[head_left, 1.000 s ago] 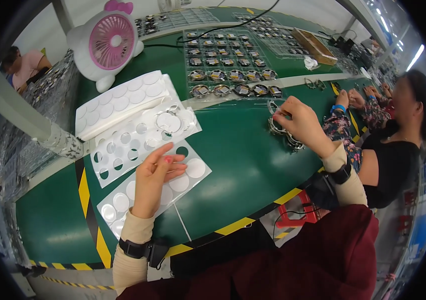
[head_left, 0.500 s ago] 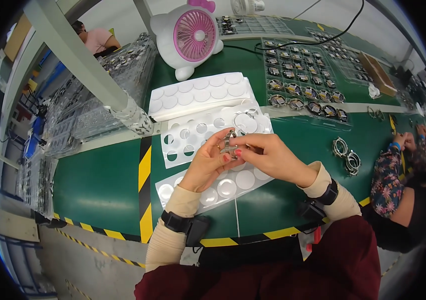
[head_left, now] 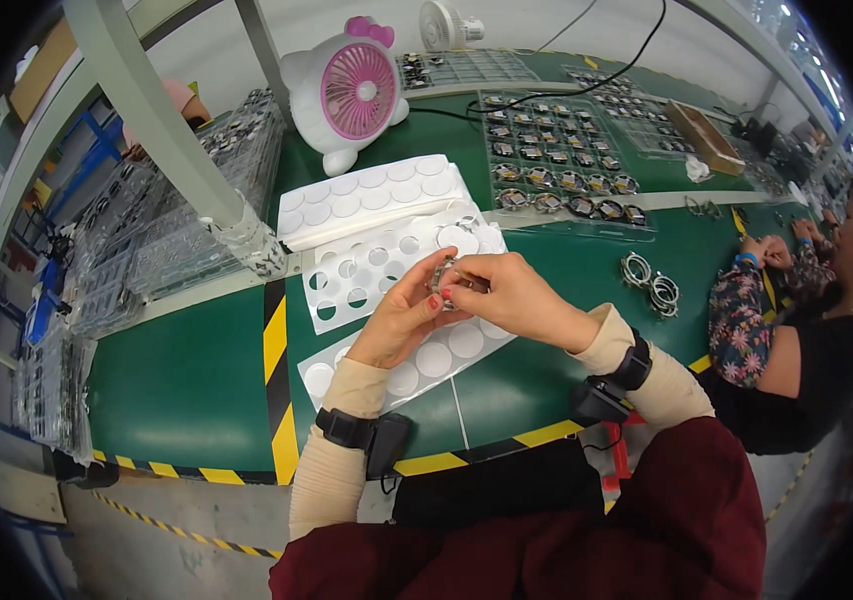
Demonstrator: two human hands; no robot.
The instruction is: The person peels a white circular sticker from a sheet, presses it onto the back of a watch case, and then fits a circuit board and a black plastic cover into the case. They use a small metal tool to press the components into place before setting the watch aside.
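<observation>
Above the sticker sheets, both of my hands meet around a small silvery metal ring [head_left: 440,276], seen nearly edge-on. My left hand [head_left: 395,322] holds it upright between thumb and fingers. From the other side, my right hand [head_left: 522,300] pinches at the ring, its thumb and fingertips against it; whether a thin piece sits between them is hidden. Beneath the hands lies a sheet of round white stickers [head_left: 405,380]. Just behind it is a partly used sticker sheet [head_left: 325,318] with round holes, and a thick stack of sticker sheets [head_left: 292,222] lies farther back.
More metal rings [head_left: 663,296] lie to the right. Behind them stands a clear tray [head_left: 637,232] of round parts. A pink-and-white fan [head_left: 309,100] stands at the back, near a grey post [head_left: 162,130]. At far right, a co-worker's flowered sleeve [head_left: 740,320] rests by the table.
The view has shifted, so the table's things appear farther left and the co-worker shows more fully. Both hands stay together on the metal ring, with only small finger movements.
</observation>
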